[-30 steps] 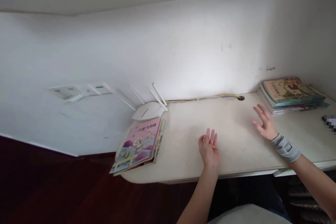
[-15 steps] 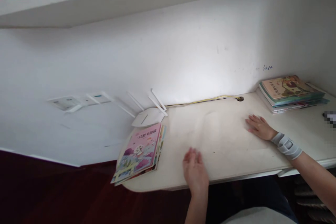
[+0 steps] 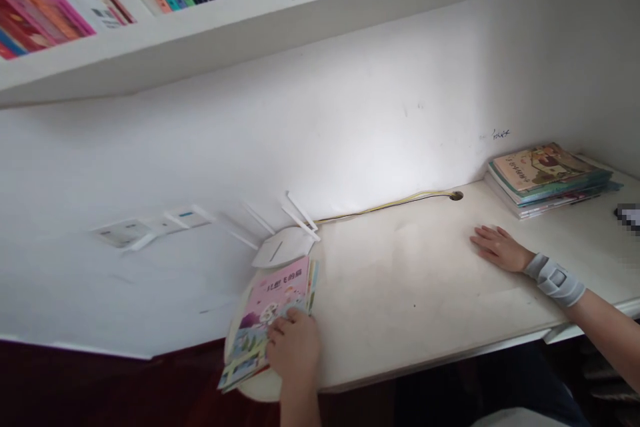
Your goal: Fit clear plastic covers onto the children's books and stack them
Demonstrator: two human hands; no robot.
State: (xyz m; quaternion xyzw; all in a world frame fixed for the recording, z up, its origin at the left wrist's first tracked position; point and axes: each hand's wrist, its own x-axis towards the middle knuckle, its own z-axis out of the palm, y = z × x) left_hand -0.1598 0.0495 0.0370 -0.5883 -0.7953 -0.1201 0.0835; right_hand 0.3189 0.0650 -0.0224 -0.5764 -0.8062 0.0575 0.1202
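Note:
My left hand [image 3: 295,350] rests on the right side of a small pile of thin picture books, its fingers laid across the cover of the pink book [image 3: 280,287] on top. The fingers look slightly bent, not wrapped around anything. Part of the cover is hidden beneath them. Flat on the desk, fingers spread, lies my right hand [image 3: 503,249], with a grey wrist brace [image 3: 555,277] around its wrist. It holds nothing. Behind the pink book stands a white router [image 3: 284,247] with several antennas.
A second pile of books [image 3: 547,177] sits on the white desk [image 3: 385,287] at the back right. Yellow and black cables [image 3: 390,205] run along the wall to a hole [image 3: 456,195]. Overhead is a bookshelf [image 3: 320,3]; wall sockets [image 3: 123,233] are at left.
My left hand has moved left from the bare desk onto the pink book. My right hand stays flat in place. The view has tilted up, showing more of the shelf.

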